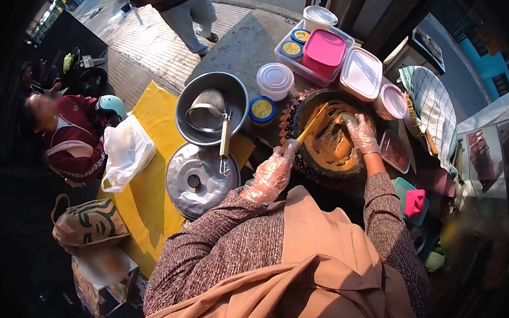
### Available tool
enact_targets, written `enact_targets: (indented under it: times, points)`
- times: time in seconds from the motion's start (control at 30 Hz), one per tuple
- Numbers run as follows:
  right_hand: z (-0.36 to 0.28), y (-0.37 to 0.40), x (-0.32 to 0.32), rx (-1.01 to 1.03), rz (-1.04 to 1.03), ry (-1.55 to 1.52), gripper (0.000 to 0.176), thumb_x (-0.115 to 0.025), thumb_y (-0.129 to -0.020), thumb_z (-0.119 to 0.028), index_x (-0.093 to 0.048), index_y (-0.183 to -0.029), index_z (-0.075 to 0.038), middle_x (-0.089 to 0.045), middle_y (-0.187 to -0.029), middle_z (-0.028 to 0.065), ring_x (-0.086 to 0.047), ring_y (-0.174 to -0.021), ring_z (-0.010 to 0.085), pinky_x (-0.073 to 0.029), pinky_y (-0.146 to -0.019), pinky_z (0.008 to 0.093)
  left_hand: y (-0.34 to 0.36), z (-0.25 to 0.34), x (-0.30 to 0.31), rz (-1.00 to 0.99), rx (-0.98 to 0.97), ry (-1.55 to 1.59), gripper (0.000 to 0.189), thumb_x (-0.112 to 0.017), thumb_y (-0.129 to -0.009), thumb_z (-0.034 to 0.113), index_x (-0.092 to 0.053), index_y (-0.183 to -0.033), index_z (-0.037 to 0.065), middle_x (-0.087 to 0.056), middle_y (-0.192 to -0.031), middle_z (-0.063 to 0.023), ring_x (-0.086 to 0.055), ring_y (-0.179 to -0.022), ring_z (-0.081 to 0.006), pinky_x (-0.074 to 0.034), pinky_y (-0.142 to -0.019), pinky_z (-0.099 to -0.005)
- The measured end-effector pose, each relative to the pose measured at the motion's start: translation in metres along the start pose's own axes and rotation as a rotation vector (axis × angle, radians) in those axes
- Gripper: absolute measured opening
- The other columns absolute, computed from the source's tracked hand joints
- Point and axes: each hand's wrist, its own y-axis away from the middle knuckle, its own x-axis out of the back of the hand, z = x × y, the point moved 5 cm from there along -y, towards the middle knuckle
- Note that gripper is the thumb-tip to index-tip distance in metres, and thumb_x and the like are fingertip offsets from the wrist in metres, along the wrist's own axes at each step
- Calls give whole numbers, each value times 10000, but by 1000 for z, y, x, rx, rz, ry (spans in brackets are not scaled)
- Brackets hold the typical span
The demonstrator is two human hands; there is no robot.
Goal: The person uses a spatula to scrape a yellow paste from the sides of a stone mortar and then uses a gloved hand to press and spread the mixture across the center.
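Observation:
A wide dark stone mortar (304,156) holds thick orange-brown sauce (327,153). My left hand (272,174), in a clear plastic glove, is closed around the handle of a yellowish spatula (314,123). The spatula's blade leans into the mortar's left side. Over the right side of the sauce is my right hand (360,134), gloved the same way. Its fingers are bent down and closed, with sauce on the tips; whatever they grip is coated and cannot be made out. To the left, a metal strainer (208,109) rests in a deep metal pot (182,118).
Below the pot lies a round metal lid (191,161). Behind the mortar stand a pink-lidded box (324,50), a white-lidded tub (275,79) and a blue-rimmed jar (262,110). A striped cloth (427,105) is at right. A white plastic bag (128,149) and a seated person (75,126) are at left.

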Motion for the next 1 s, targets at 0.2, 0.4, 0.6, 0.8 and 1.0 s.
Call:
enact_targets:
  times: [0.2,0.4,0.6,0.8,1.0]
  points:
    - [-42,92,17,-153,-232,56,526,-568,-837,-340,-455,-1292,-102,-630,-966,267,-609,-918,437,-479,-801,514,5,-32,-31,122,-175,0,532,-544,-838,18,-399,-1341,113,-492,-945,-159,-591,-744,-366,-488,-604,-438]
    - [-38,17,-8,-220,-113,-61,532,-554,-857,-374,-440,-1298,-100,-633,-994,260,-609,-944,432,-489,-806,486,-3,-41,-41,36,-125,210,557,-568,-832,33,-383,-1352,110,-488,-933,-136,-601,-756,-337,-482,-579,-426]
    - [-42,20,-3,-118,-86,102,504,-557,-860,-344,-447,-1282,-93,-630,-924,258,-615,-868,433,-488,-754,500,3,-20,-10,127,-191,-41,577,-568,-840,76,-359,-1375,119,-495,-973,-136,-604,-761,-339,-505,-586,-426]
    - [-53,55,-15,-17,-109,217,536,-559,-853,-345,-408,-1331,-157,-628,-973,251,-622,-888,429,-501,-736,508,2,-19,-11,66,-177,19,575,-549,-846,64,-355,-1382,131,-482,-988,-137,-599,-797,-340,-508,-619,-427]
    - [-10,16,38,-192,-163,-49,553,-524,-868,-424,-447,-1288,-73,-613,-1059,278,-597,-995,413,-464,-868,470,2,-23,-9,82,-172,-41,556,-550,-846,67,-371,-1370,125,-484,-998,-147,-596,-787,-341,-513,-621,-422]
